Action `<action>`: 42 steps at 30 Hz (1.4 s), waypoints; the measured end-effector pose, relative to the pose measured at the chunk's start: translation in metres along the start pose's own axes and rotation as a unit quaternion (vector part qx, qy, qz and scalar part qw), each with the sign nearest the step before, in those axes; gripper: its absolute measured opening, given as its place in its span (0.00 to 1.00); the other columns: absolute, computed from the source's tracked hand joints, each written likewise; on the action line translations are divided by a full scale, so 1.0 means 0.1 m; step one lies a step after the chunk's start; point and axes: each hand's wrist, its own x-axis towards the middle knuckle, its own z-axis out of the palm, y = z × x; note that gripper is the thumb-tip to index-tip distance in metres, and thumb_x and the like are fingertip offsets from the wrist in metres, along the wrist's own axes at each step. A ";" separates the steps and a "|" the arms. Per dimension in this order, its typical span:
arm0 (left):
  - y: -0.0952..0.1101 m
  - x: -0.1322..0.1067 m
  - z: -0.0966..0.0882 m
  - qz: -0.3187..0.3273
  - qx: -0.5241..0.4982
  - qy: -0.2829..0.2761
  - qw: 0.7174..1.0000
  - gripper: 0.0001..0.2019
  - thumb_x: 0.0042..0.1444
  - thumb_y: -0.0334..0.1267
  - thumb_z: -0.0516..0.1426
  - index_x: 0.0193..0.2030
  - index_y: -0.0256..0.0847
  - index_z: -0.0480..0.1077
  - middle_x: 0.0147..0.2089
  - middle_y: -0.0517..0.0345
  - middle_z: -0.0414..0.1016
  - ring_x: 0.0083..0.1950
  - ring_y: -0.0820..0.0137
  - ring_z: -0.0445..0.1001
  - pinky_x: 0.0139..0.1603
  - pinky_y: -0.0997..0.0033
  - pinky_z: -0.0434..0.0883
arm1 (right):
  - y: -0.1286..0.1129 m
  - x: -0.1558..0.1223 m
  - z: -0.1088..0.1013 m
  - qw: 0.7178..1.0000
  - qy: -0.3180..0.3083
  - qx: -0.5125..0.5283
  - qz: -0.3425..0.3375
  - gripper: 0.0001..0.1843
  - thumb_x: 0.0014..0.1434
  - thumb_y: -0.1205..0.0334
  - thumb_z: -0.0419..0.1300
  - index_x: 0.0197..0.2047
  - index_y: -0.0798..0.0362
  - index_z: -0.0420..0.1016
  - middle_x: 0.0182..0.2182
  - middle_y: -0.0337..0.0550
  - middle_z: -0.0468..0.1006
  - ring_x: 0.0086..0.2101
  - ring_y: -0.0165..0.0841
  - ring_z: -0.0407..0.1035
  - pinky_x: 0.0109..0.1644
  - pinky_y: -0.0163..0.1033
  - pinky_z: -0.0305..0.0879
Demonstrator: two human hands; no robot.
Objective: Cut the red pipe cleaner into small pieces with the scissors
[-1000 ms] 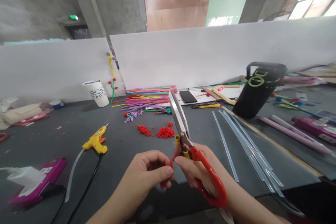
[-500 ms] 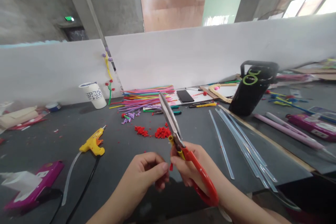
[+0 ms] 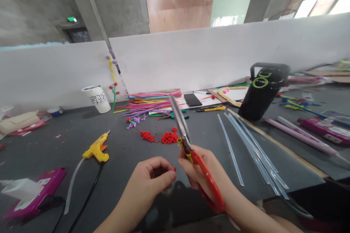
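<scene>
My right hand (image 3: 203,169) grips a pair of red-handled scissors (image 3: 191,145), blades pointing up and away, nearly closed. A short yellow piece sits at the scissors' pivot. My left hand (image 3: 153,178) is curled in a pinch close to the right hand, with a tiny red piece (image 3: 174,169) at its fingertips. Beyond my hands, small heaps of red bits (image 3: 169,138) lie on the dark grey table (image 3: 123,153).
A yellow glue gun (image 3: 97,149) with black cable lies at left, near a pink box (image 3: 35,193). Clear glue sticks (image 3: 251,145) lie at right by a black container (image 3: 261,93). Coloured pipe cleaners (image 3: 153,102), a phone (image 3: 192,99) and a white cup (image 3: 97,98) stand before white partitions.
The scissors have tilted a little and shifted left. My hands have stayed close together; the red piece is now mostly hidden at my left fingertips.
</scene>
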 end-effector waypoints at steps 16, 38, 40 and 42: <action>0.00 0.00 0.00 -0.004 -0.033 -0.002 0.999 0.02 0.41 0.31 0.58 0.23 0.35 0.69 0.18 0.63 0.66 0.20 0.77 0.61 0.23 0.77 0.59 | 0.03 0.00 -0.02 0.996 -0.040 -0.054 -0.058 0.07 0.47 0.62 0.53 0.22 0.53 0.59 0.16 0.30 0.56 0.15 0.21 0.51 0.18 0.28 0.50; 0.08 -0.05 -0.14 0.121 -0.261 0.163 0.944 0.02 0.44 0.31 0.59 0.27 0.39 0.72 0.24 0.64 0.69 0.25 0.80 0.62 0.27 0.82 0.61 | 0.23 -0.12 0.02 0.849 0.065 -0.495 -0.176 0.16 0.49 0.47 0.53 0.29 0.52 0.61 0.20 0.37 0.68 0.20 0.31 0.62 0.23 0.33 0.47; 0.08 -0.06 -0.14 0.127 -0.244 0.170 0.946 0.02 0.44 0.32 0.59 0.27 0.39 0.72 0.24 0.64 0.68 0.24 0.80 0.62 0.27 0.82 0.61 | 0.24 -0.11 0.01 0.843 0.069 -0.501 -0.181 0.15 0.50 0.48 0.52 0.29 0.52 0.61 0.20 0.38 0.68 0.20 0.31 0.62 0.22 0.33 0.47; 0.08 -0.06 -0.14 0.134 -0.216 0.175 0.951 0.01 0.45 0.32 0.59 0.27 0.38 0.72 0.23 0.64 0.67 0.24 0.79 0.61 0.26 0.82 0.61 | 0.24 -0.10 0.00 0.841 0.069 -0.504 -0.184 0.15 0.50 0.48 0.52 0.30 0.52 0.61 0.20 0.38 0.68 0.20 0.31 0.62 0.23 0.33 0.48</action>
